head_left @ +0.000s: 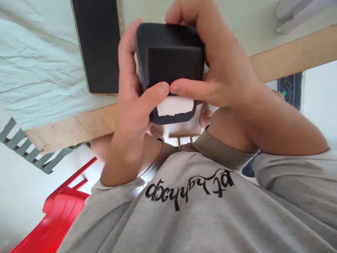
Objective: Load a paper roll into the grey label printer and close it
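Observation:
Both hands grip a black rounded-corner case or box (173,65), held up in front of my body near the table edge. A raised black block covers its middle, and a white patch (176,106) with a ragged lower edge lies below that. My left hand (134,91) wraps the left side, with its thumb laid across the front. On the right side, my right hand (223,59) curls its fingers over the top edge, its thumb pointing inward. The two thumb tips meet just above the white patch. The back of the case is hidden.
A black flat slab with a gold-coloured edge (98,45) lies on the table by a wrinkled pale cloth (39,63). A wooden edge strip (73,123) runs along the table's front. A red plastic chair (63,207) stands lower left. A white curled object (295,14) sits upper right.

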`<move>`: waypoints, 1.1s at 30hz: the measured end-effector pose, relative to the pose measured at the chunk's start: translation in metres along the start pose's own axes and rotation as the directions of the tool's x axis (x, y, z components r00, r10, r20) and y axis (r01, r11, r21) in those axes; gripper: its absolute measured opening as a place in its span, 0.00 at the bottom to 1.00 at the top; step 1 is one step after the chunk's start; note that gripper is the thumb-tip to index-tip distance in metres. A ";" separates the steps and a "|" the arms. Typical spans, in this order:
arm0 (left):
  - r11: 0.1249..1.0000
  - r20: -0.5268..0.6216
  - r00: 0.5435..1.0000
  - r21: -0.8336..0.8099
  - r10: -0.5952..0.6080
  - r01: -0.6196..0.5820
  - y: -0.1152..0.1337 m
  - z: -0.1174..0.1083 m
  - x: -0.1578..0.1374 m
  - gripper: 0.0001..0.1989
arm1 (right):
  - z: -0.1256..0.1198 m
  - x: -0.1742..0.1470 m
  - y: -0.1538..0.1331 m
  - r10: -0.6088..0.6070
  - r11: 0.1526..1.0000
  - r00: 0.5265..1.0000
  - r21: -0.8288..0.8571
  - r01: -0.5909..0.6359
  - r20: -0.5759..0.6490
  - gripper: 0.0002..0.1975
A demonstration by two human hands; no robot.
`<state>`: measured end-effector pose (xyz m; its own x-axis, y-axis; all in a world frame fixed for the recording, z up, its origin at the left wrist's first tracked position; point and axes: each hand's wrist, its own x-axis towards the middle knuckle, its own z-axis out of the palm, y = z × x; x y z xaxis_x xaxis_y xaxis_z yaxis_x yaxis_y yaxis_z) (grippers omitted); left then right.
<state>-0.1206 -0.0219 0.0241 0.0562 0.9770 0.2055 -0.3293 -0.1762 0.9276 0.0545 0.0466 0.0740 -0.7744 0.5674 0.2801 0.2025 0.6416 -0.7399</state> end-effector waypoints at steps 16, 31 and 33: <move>0.994 -0.105 0.991 -0.079 -0.078 0.070 0.004 -0.002 0.009 0.27 | -0.011 -0.029 0.006 0.045 0.999 0.999 0.018 -0.044 -0.026 0.29; 0.980 -0.186 0.980 -0.198 -0.066 0.029 0.014 0.017 0.014 0.29 | -0.017 -0.027 0.006 0.030 0.996 1.000 -0.088 -0.030 0.008 0.39; 0.975 -0.176 0.984 -0.219 0.001 -0.040 0.014 0.021 0.014 0.27 | -0.022 -0.025 0.005 0.031 0.992 0.999 -0.126 -0.030 0.012 0.38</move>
<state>-0.1049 -0.0133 0.0467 -0.1108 0.9828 0.1480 -0.5297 -0.1844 0.8279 0.0880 0.0473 0.0767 -0.7750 0.5808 0.2492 0.2994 0.6846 -0.6645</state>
